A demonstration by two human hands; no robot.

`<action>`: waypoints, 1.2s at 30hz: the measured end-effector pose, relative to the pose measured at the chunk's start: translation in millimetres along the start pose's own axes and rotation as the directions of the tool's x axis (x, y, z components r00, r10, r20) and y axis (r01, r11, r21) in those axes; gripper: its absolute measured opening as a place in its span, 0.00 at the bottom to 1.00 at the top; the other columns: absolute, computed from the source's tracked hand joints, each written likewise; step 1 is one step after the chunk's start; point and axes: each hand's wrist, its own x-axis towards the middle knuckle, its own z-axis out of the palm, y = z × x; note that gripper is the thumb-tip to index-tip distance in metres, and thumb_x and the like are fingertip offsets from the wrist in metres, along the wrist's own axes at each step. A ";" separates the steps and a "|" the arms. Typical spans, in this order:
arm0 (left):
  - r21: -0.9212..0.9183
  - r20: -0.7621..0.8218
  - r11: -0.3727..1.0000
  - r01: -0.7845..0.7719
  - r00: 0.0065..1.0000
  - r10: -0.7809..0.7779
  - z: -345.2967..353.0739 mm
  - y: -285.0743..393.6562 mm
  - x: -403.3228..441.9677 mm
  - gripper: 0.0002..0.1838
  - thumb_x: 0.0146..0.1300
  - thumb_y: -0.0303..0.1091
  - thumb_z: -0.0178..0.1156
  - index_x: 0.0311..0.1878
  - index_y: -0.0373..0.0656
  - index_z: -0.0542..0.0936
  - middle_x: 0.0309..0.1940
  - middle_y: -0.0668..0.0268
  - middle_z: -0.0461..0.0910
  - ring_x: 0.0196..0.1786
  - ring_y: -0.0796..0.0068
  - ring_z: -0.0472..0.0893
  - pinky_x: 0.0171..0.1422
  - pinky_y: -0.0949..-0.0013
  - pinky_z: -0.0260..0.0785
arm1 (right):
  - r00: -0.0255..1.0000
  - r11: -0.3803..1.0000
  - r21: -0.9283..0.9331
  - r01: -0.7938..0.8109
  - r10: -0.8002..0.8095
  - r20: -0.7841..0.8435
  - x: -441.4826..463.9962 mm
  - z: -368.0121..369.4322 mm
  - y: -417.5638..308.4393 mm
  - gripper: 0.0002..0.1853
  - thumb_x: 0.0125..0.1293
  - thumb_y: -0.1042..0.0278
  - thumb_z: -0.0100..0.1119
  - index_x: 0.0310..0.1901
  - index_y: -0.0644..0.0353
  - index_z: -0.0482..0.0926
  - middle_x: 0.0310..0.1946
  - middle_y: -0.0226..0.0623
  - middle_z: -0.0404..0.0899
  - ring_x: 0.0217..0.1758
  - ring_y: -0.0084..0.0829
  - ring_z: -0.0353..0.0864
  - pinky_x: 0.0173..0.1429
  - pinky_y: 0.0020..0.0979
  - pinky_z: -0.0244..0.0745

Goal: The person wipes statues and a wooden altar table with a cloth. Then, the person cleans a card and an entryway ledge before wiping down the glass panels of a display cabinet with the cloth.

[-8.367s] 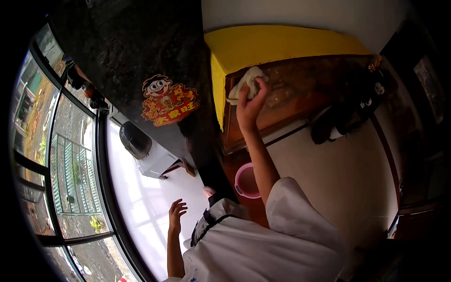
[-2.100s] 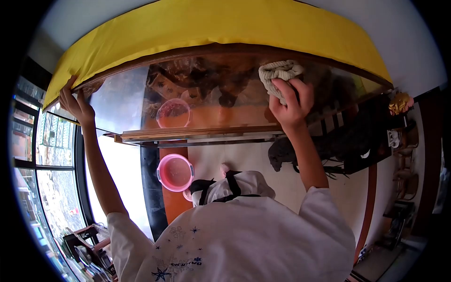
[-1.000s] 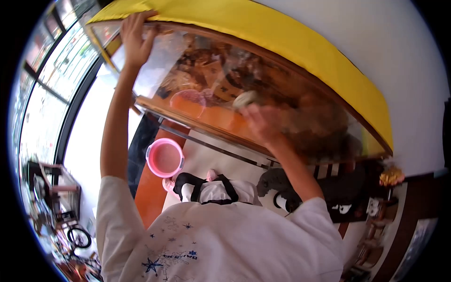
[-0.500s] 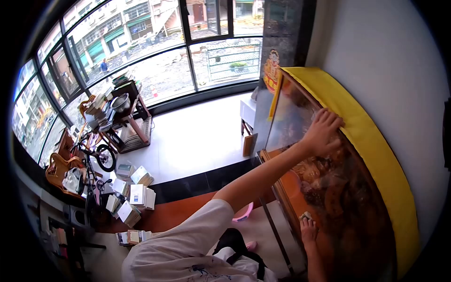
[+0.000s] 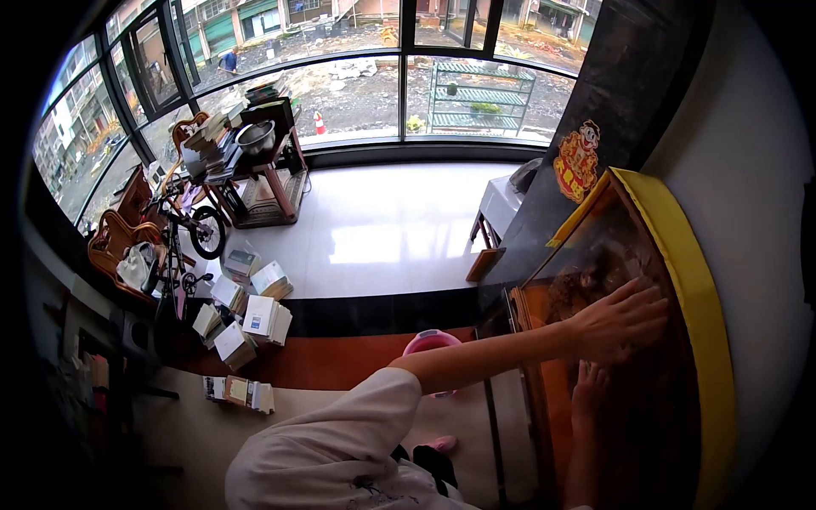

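Observation:
My left hand point(image 5: 622, 323) lies spread against the glass front of a wooden display case point(image 5: 633, 399), near its yellow-covered top edge point(image 5: 693, 297). It holds nothing that I can see. Lower on the same glass is my right hand point(image 5: 588, 393), with its fingers bent and close together. Whatever is under those fingers is hidden, and no cloth shows. Dark brown carved shapes point(image 5: 586, 276) show dimly behind the glass. A pink basin point(image 5: 432, 342) stands on the floor, partly covered by my left forearm.
Stacks of books point(image 5: 265, 319) lie on the floor at left, beside a small bicycle point(image 5: 206, 231) and a carved chair point(image 5: 119, 246). A cluttered table point(image 5: 276, 183) stands by the windows. Right of it are a white table point(image 5: 500, 208) and a dark pillar point(image 5: 629, 102).
The view has swung left toward the windows. The cloth seen earlier in my right hand is out of sight. My left hand has moved from the case's top edge onto the glass.

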 end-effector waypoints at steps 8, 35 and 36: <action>0.327 0.502 -0.005 0.945 -0.179 -0.846 -232.4 84.8 -576.5 0.32 0.69 0.50 0.56 0.70 0.40 0.73 0.56 0.55 0.80 0.57 0.51 0.78 0.66 0.44 0.66 | -0.039 0.935 -0.029 -0.354 0.016 0.999 -193.4 58.3 -133.3 0.28 0.63 0.58 0.75 0.62 0.59 0.83 0.70 0.47 0.75 0.76 0.46 0.71 0.78 0.41 0.66; -0.282 0.058 -0.516 0.808 -0.523 -0.850 -613.9 -104.7 -701.0 0.18 0.76 0.40 0.61 0.59 0.36 0.83 0.47 0.56 0.88 0.47 0.68 0.88 0.55 0.65 0.80 | 0.556 0.403 0.688 -0.603 -0.406 0.725 361.0 112.7 -618.2 0.29 0.63 0.79 0.55 0.67 0.53 0.77 0.60 0.51 0.83 0.66 0.47 0.82 0.70 0.42 0.75; -0.364 -0.010 -0.559 0.744 -0.604 -0.797 -628.0 -101.2 -724.7 0.17 0.76 0.39 0.61 0.57 0.35 0.83 0.46 0.57 0.88 0.44 0.71 0.88 0.53 0.67 0.80 | 0.521 0.427 0.706 -0.565 -0.478 0.707 378.8 98.9 -644.9 0.29 0.63 0.79 0.53 0.67 0.51 0.78 0.59 0.53 0.83 0.65 0.51 0.82 0.70 0.43 0.76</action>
